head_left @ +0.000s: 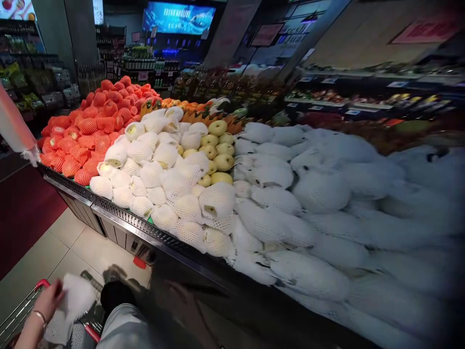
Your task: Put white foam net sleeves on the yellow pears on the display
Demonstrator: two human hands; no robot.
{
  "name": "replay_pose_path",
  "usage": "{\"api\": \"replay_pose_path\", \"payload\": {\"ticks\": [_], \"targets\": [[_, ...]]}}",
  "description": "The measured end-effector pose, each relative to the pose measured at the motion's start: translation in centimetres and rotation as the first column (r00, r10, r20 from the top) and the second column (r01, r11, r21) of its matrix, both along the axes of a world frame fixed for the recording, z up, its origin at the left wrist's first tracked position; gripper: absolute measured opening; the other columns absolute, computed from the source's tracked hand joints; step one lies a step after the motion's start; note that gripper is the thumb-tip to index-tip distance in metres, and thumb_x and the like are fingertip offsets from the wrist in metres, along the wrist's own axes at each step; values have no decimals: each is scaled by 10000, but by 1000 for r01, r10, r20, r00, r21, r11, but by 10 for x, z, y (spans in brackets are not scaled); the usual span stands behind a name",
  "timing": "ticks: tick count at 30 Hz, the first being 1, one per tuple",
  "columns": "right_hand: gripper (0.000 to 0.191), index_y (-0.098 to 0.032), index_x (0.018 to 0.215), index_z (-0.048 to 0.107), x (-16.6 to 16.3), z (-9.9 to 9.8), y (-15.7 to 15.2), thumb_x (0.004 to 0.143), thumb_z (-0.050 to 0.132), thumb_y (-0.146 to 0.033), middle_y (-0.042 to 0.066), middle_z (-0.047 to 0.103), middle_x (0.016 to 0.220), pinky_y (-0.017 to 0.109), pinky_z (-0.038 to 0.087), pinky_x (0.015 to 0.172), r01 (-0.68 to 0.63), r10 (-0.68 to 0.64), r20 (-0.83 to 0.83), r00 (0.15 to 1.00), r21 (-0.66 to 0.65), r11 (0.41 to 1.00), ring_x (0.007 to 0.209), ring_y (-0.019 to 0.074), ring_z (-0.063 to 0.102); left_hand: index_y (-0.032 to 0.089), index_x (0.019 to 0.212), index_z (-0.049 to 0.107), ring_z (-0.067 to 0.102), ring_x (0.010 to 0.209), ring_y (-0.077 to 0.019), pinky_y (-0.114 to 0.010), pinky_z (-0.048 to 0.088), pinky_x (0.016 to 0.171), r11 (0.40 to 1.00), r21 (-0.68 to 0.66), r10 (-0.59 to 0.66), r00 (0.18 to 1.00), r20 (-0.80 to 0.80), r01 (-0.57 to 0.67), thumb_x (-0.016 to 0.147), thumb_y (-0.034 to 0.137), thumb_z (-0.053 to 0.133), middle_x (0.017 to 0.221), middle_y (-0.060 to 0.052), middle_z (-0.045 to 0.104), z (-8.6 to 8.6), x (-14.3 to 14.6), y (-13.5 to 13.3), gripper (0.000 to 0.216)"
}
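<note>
At the lower left, my left hand point(49, 298), with a bracelet at the wrist, is closed at the edge of a blurred white foam-wrapped fruit point(78, 295). It is over a shopping cart point(14, 315) with red handle parts. Below it in the cart lie white foam-netted pieces point(58, 327), partly cut off by the frame. My right hand is not in view. Ahead, a display stand holds yellow pears point(218, 128) and many fruits in white foam nets point(178, 182).
Fruits in red foam nets point(105, 109) are piled at the stand's far left. Larger white-wrapped fruits point(319, 189) fill the right side. The stand's black rim point(163, 237) crosses in front. My leg in jeans point(125, 325) stands beside the cart. A plastic bag roll point(16, 118) hangs at left.
</note>
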State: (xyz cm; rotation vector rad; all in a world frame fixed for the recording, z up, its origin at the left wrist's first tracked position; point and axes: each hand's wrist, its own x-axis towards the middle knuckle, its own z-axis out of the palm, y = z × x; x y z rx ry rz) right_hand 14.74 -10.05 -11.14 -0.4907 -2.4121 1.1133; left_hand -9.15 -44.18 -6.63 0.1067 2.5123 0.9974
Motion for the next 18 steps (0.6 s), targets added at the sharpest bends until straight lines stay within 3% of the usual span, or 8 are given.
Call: {"api": "replay_pose_path", "payload": {"ticks": [2,3,6,9,11,15,18], "targets": [[324,-270,1025,727,-8,21,-2,990,420,-367,43,769,966,324,636,745,-36,32,-36,999,-111,993,873,241,745,236,618,559,572,579,-212,-320,466,647,977,181,-93,991,-94,109,585,475,688,543,23,586,35,-9,54,273],[295,-267,1026,722,-12,32,-2,984,445,-361,36,768,966,316,631,768,-54,46,-56,997,-148,988,884,232,743,226,704,611,619,688,-228,-327,492,723,924,340,-134,982,-135,173,618,457,684,648,-4,658,53,-8,87,258],[234,-264,1060,708,-15,63,3,963,502,-318,45,753,1015,267,602,827,-17,-20,-205,979,-176,984,945,203,727,168,973,680,652,900,-260,-363,499,874,672,702,-195,971,-138,235,617,364,698,951,-91,738,95,12,184,407],[217,-274,1101,683,-6,86,14,939,539,-266,58,719,1102,235,575,868,199,-236,-440,867,-129,972,1004,178,703,152,1048,664,630,1020,-270,-363,484,936,587,761,-210,960,-185,275,651,425,665,1081,-119,712,108,42,249,482],[225,-280,1111,671,4,98,19,939,533,-235,54,706,1125,233,568,885,278,-277,-500,821,-74,958,1015,168,693,152,1096,639,631,990,-252,-349,485,917,555,789,-224,960,-165,265,683,471,665,1048,-109,708,106,58,268,522],[275,-266,1170,666,21,110,23,961,490,-245,75,693,1171,309,559,939,278,-241,-428,871,25,960,1090,209,665,154,1210,592,610,757,-191,-326,494,813,503,844,-315,949,-19,184,715,552,710,773,-23,675,109,77,278,647],[310,-231,1183,684,23,106,28,957,504,-344,99,680,1225,358,550,968,341,-323,-409,853,-30,939,1133,248,650,149,1160,663,632,880,-229,-358,476,910,447,855,-440,897,-44,261,697,598,738,879,-66,717,123,85,278,650]]}}
